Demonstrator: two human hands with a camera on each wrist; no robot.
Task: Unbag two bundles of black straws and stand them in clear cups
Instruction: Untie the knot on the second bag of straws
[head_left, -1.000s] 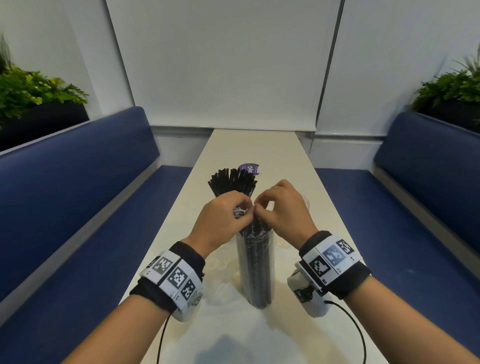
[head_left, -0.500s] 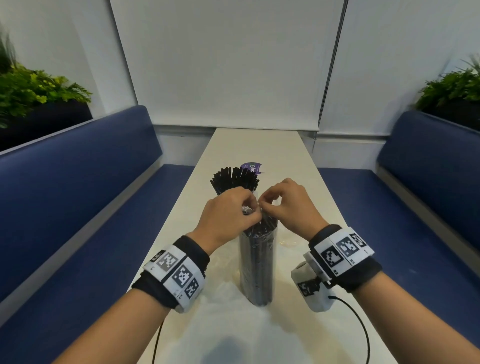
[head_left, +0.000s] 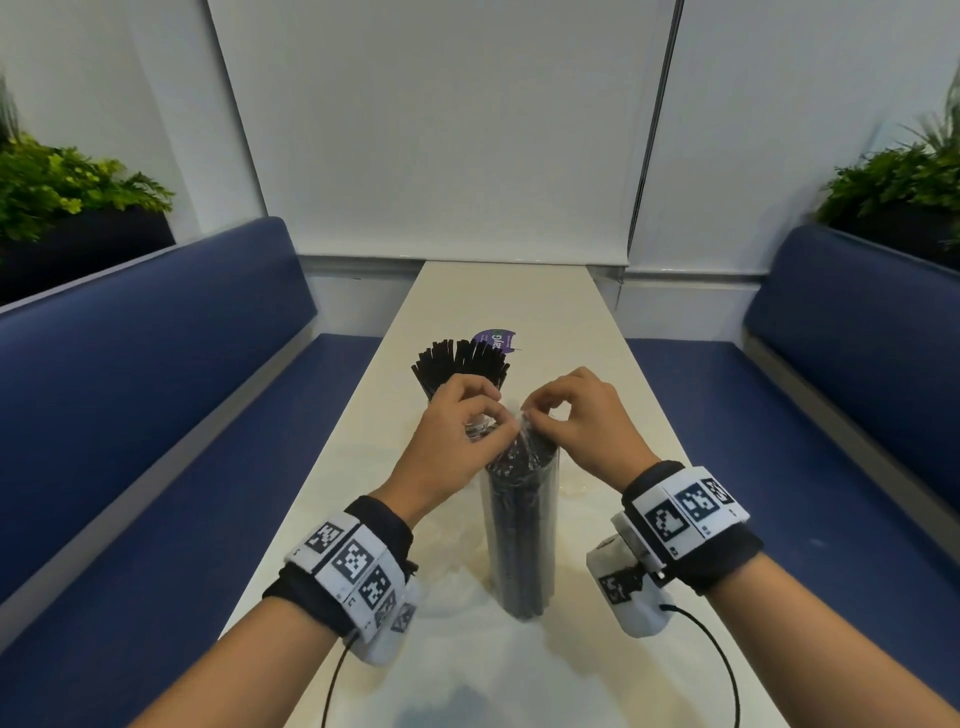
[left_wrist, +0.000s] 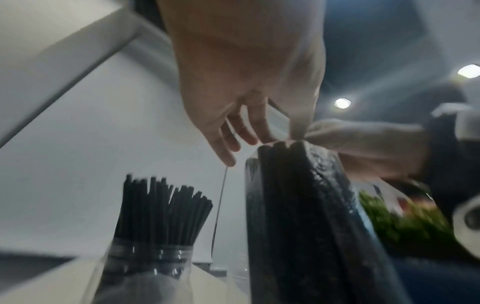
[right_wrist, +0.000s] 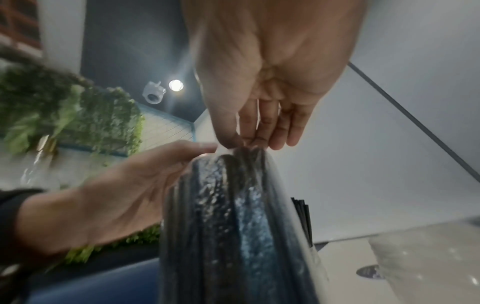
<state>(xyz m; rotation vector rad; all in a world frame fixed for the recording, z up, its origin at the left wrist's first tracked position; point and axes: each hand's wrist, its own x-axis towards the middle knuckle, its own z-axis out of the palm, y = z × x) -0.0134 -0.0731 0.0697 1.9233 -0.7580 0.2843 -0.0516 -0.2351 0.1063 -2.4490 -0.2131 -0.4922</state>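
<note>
A bundle of black straws in a clear plastic bag (head_left: 521, 525) (left_wrist: 306, 222) (right_wrist: 233, 226) stands upright on the white table (head_left: 519, 301) close to me. My left hand (head_left: 462, 431) (left_wrist: 259, 123) pinches the bag's top edge from the left. My right hand (head_left: 571, 415) (right_wrist: 259, 131) pinches the same edge from the right, thumb against fingertips. Behind the left hand, loose black straws (head_left: 460, 361) (left_wrist: 161, 209) fan out of a clear cup (left_wrist: 145, 271). A second clear cup (right_wrist: 426, 265) sits right of the bag, mostly hidden in the head view.
A purple-labelled piece of packaging (head_left: 496, 340) lies behind the straws in the cup. Blue bench seats (head_left: 156, 415) (head_left: 857, 389) run along both sides of the narrow table. Planters with green plants (head_left: 67, 192) sit above each backrest.
Both hands have stayed at the top of the bag, with the pinched film now pulled slightly apart between them. The bagged bundle stands in the same spot.
</note>
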